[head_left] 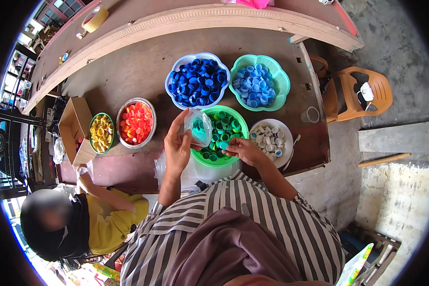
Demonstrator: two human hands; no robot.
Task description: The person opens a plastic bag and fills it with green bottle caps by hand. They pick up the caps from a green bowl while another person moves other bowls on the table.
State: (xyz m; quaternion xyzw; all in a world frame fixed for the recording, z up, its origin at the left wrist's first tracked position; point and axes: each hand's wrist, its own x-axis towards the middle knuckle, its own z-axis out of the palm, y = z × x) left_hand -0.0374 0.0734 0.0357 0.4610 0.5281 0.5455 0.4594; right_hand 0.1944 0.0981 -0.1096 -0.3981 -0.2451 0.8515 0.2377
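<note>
My left hand (178, 143) is closed on a clear plastic bag (199, 127), holding its mouth apart over the left side of a green basin (241, 116). Inside the basin lie many green bottle caps (209, 154) in light and dark shades. Over the basin's right side, my right hand (247, 151) pinches a teal bottle cap (222, 145) between thumb and fingers. A white bowl of white caps (270, 143) sits just right of that hand. Behind the basin stand a basket of dark blue caps (199, 83) and a mint basket of light blue caps (255, 86).
On the left are a bowl of orange-red caps (137, 123), a basket of yellow caps (101, 133) and a cardboard box (75, 125). A person in a yellow shirt (110, 217) sits there, handling plastic. A clear cup (311, 115) stands near the table's right edge.
</note>
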